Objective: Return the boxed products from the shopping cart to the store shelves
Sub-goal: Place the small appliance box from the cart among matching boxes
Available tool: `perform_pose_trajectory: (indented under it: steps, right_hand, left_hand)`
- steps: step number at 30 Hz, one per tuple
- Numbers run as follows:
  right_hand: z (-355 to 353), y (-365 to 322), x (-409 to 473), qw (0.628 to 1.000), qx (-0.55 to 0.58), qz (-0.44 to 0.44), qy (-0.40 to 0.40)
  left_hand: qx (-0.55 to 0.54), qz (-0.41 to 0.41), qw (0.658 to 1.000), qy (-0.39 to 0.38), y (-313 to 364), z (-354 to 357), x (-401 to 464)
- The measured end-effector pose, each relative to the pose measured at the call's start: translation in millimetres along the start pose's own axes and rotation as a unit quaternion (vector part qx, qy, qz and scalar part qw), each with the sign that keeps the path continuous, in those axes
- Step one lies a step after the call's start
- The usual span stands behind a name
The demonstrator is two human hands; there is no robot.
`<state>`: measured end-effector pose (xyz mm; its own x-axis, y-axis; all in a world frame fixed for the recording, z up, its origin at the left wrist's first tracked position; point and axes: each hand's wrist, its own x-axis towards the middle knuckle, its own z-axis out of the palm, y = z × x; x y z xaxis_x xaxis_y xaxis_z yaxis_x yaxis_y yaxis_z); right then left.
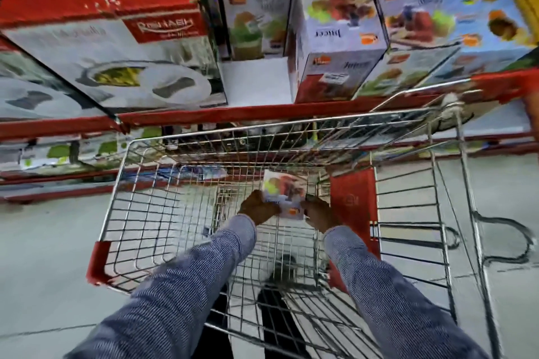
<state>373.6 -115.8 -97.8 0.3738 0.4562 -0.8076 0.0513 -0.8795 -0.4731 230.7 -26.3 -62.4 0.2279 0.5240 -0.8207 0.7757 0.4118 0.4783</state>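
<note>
Reaching deep into the shopping cart point(186, 204), the left hand point(258, 208) and right hand point(318, 213) clamp opposite sides of a juicer box point(284, 191) near its far right corner. Matching boxes already fill the shelf point(262, 112); this seems the last.

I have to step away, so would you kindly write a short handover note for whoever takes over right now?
Left hand and right hand: both grip one juicer box low inside the shopping cart.
Shelf: matching juicer boxes stand there, with a bare gap beside them.
Done: no other box visible in the cart.
Left: lift this box out and shelve it, probably in that gap.
</note>
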Motion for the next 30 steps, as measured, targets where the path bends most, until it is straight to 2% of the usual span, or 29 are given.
perform_pose_trajectory:
  steps: [4, 7, 11, 16, 22, 30]
  right_hand:
    - [-8, -13, -23, 0.996, 0.078, -0.04, -0.001]
    - [-21, -29, -49, 0.992, 0.083, -0.091, 0.016]
    - [-43, -60, -99, 0.974, 0.089, -0.191, 0.083]
    - [-69, -105, -155, 0.95, 0.112, -0.271, 0.112]
    - [-93, -160, -202, 0.92, 0.129, -0.344, 0.138]
    - [-108, -212, -213, 0.909, 0.118, -0.374, 0.14]
  left_hand:
    - [-0.04, 0.03, 0.999, -0.002, 3, -8, -17]
    - [-0.081, 0.048, 0.995, 0.039, 3, -20, -40]
    - [-0.108, 0.095, 0.983, 0.117, 23, -51, -85]
    - [-0.091, 0.218, 0.95, 0.202, 50, -88, -148]
    - [-0.033, 0.311, 0.907, 0.281, 87, -126, -198]
    - [-0.036, 0.356, 0.876, 0.323, 124, -155, -205]
